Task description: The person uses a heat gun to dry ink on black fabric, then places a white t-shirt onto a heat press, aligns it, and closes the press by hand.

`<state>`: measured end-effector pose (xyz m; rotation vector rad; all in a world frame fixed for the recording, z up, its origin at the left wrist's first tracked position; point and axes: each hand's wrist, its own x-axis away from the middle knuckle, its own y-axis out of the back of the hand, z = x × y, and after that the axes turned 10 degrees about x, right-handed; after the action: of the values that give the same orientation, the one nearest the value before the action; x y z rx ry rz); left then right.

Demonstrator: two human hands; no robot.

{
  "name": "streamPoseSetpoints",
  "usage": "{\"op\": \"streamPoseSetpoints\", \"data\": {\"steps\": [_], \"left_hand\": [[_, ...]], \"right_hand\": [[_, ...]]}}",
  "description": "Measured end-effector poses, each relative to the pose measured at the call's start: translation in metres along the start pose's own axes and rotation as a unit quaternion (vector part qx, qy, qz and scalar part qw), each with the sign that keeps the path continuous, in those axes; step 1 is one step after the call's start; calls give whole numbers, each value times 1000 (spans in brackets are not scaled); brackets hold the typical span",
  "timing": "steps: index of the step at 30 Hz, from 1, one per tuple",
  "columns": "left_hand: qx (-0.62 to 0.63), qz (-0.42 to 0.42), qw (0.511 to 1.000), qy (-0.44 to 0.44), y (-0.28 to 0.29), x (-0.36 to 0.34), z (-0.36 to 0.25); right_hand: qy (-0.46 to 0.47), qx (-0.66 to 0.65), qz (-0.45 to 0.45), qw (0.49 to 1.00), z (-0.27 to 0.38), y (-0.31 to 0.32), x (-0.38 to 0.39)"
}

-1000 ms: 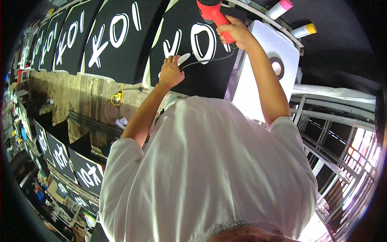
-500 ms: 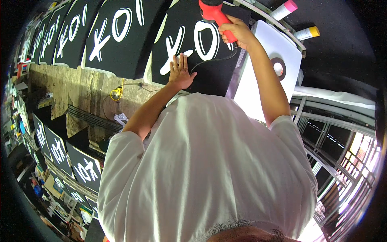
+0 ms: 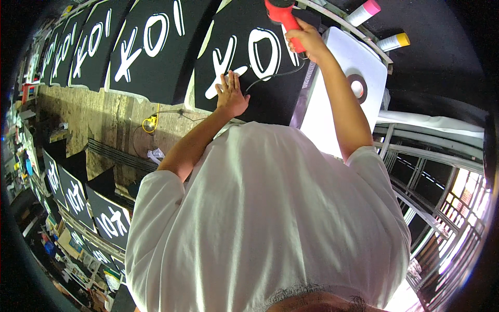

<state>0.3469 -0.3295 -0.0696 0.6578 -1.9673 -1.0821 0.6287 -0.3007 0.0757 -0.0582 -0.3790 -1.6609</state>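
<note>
My left hand (image 3: 233, 94) lies open, fingers apart, on the white lettering (image 3: 224, 62) of a black board (image 3: 273, 104). My right hand (image 3: 307, 40) grips a red handheld power tool (image 3: 280, 11) with a dark head, above that board's upper right part. Its cord (image 3: 267, 76) runs down across the board toward my left hand. Just right of the board, a roll of dark tape (image 3: 364, 91) rests on a white slab (image 3: 332, 119).
More black lettered boards (image 3: 140, 88) line the upper left; others (image 3: 109, 200) stand lower left. A yellow plug (image 3: 150, 123) and cables lie on worn wood (image 3: 83, 119). Pink-capped (image 3: 358, 14) and yellow-capped cans (image 3: 392, 42) sit upper right. Metal racks (image 3: 416, 151) occupy the right side.
My left hand has shifted right and flattened, its fingers spreading out on the lettering. The red tool in my right hand has moved slightly right.
</note>
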Motion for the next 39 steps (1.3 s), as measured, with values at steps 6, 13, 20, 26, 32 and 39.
{"op": "streamPoseSetpoints", "data": {"steps": [6, 13, 20, 26, 32, 39], "left_hand": [[23, 14, 1000, 15, 4, 6, -4], [35, 34, 998, 37, 11, 1, -14], [26, 60, 997, 35, 10, 0, -16], [18, 77, 996, 52, 18, 2, -22], [37, 94, 989, 106, 31, 11, -25], [48, 96, 987, 115, 26, 9, -25]], "right_hand": [[-14, -26, -46, 998, -9, 11, 0], [-32, -104, -65, 992, -7, 36, -6], [-33, -118, -62, 991, -12, 45, -7], [-33, -108, -61, 992, -9, 47, -5], [-70, -101, -35, 992, 0, 45, 11], [-89, -88, -34, 992, 4, 44, 30]]}}
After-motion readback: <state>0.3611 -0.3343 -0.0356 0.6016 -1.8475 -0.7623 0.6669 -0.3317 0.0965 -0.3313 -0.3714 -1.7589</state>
